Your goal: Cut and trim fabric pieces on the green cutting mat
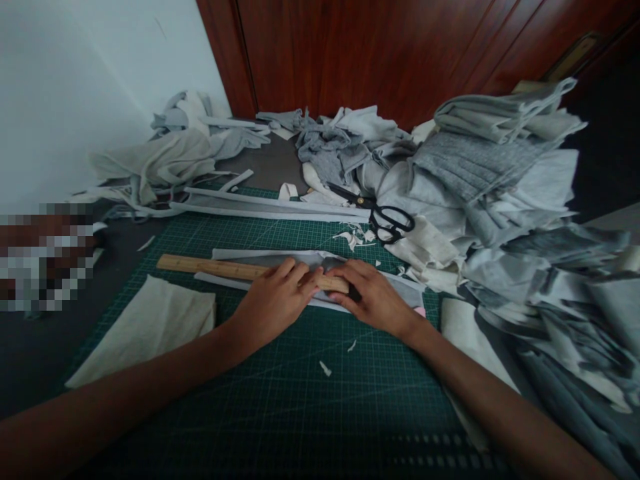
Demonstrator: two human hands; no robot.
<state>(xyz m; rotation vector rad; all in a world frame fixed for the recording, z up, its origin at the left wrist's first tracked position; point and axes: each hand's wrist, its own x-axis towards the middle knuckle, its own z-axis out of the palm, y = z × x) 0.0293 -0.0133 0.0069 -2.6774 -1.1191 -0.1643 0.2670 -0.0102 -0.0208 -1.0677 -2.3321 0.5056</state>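
A wooden ruler [205, 265] lies lengthwise over a long grey fabric strip with pale folded edges [407, 290], on a green cutting mat [280, 400]. My left hand [277, 293] is closed on the ruler right of its middle, thumb and fingers pressed together. Close beside it, my right hand [373, 293] curls around the ruler's right end, fingertips at its edge and on the fabric. Part of the ruler and strip is hidden under both hands. A small pink piece [420, 311] shows by my right wrist.
Black-handled scissors [390, 220] lie beyond my hands, touching another long strip [275, 207]. Fabric heaps [330, 147] line the back, with a tall folded stack [495, 147] at right. A cream cloth piece [155, 327] lies at left. A red-brown wooden door [350, 60] stands behind.
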